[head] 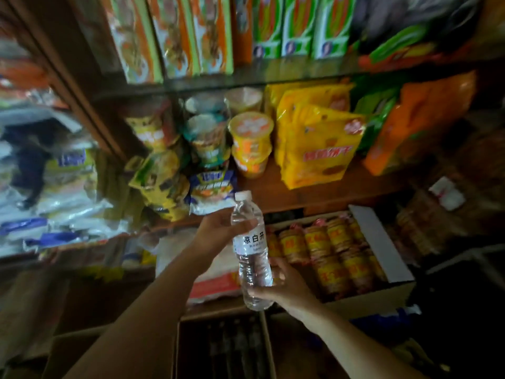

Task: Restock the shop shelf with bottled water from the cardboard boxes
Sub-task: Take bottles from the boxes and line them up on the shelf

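I hold one water bottle upright in front of the wooden shelf, both hands on it. My left hand wraps its upper part, thumb across the clear plastic just above the white label. My right hand curls round its base. Below my arms one open cardboard box stands, too dark inside to count. To the right, one white box holds rolls of yellow-labelled biscuits. On the shelf behind stand yellow packets and two stacked yellow cups.

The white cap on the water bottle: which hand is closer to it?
Left. The left hand holds the water bottle just under the white cap; the right hand grips the bottom end, farther away.
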Motion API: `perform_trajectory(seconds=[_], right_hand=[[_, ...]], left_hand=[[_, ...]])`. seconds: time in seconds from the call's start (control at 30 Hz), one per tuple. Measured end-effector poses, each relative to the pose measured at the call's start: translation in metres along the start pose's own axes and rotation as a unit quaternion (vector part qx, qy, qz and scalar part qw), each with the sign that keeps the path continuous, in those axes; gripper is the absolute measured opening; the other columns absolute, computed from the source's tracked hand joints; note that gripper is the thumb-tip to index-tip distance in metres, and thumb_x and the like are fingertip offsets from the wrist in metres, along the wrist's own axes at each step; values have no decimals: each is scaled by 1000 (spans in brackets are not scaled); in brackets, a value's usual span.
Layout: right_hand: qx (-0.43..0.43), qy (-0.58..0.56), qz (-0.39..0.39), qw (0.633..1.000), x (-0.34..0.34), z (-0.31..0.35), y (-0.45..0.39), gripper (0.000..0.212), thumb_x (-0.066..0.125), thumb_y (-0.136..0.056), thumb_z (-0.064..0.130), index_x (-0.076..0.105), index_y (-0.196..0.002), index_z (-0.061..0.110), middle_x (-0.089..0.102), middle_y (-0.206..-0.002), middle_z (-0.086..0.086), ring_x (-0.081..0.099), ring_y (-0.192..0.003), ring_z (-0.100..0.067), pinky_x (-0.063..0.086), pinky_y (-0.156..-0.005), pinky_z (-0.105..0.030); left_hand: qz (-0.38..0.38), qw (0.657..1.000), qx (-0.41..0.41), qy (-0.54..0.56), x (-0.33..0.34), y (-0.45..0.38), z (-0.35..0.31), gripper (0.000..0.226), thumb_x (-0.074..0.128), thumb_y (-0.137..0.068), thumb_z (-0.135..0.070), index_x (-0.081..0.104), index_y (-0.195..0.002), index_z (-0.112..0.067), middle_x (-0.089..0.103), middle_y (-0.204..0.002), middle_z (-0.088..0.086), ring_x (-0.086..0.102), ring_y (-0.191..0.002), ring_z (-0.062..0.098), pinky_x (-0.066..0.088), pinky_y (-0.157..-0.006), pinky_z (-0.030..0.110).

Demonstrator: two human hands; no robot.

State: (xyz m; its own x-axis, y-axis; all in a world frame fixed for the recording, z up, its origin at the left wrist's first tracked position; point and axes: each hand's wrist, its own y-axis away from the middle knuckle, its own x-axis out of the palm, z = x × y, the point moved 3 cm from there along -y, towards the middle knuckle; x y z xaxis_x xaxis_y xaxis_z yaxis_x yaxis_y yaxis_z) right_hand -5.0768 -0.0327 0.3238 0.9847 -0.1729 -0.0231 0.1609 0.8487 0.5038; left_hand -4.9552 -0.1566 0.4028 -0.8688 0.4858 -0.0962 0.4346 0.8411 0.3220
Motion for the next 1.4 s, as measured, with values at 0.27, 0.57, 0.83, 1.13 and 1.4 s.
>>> perform_trajectory(seconds=[0.27,0.57,0.83,1.13,1.4], right_hand=[[-161,26,-130,978,-149,141,135,47,85,-68,13,56,-101,30,65,-86,17,61,-72,16,46,-64,-9],[-258,59,-356,896,-306,181,316,53,92,-52,38,64,-97,33,72,-91,20,68,-84,3,53,-73,-19],[-277,52,-538,795,-396,149,485,55,90,-58,29,62,-105,29,72,-93,12,67,-82,2,56,-76,-23],[-225,23,-701,677,-455,63,626,57,91,-54,32,64,-104,28,72,-92,12,67,-84,-2,57,-79,-32],[-135,-9,-763,632,-485,-20,671,53,85,-67,30,62,-114,29,71,-93,17,65,-87,4,56,-80,-21]], left_hand=[[100,984,142,42,139,56,-207,39,78,-72,-16,65,-107,-4,75,-83,4,72,-72,15,56,-60,27],[255,927,271,38,334,150,-344,38,74,-65,-20,66,-102,-22,75,-82,-4,71,-77,10,58,-68,27],[403,851,336,29,500,261,-390,46,79,-65,-24,67,-109,-22,74,-99,3,70,-91,18,57,-72,31],[568,737,366,-23,651,381,-376,42,76,-77,-23,65,-117,-22,70,-111,0,67,-104,18,54,-82,36],[650,665,344,-130,747,442,-332,43,75,-78,-10,61,-116,-23,69,-108,-10,68,-91,0,52,-68,11]])
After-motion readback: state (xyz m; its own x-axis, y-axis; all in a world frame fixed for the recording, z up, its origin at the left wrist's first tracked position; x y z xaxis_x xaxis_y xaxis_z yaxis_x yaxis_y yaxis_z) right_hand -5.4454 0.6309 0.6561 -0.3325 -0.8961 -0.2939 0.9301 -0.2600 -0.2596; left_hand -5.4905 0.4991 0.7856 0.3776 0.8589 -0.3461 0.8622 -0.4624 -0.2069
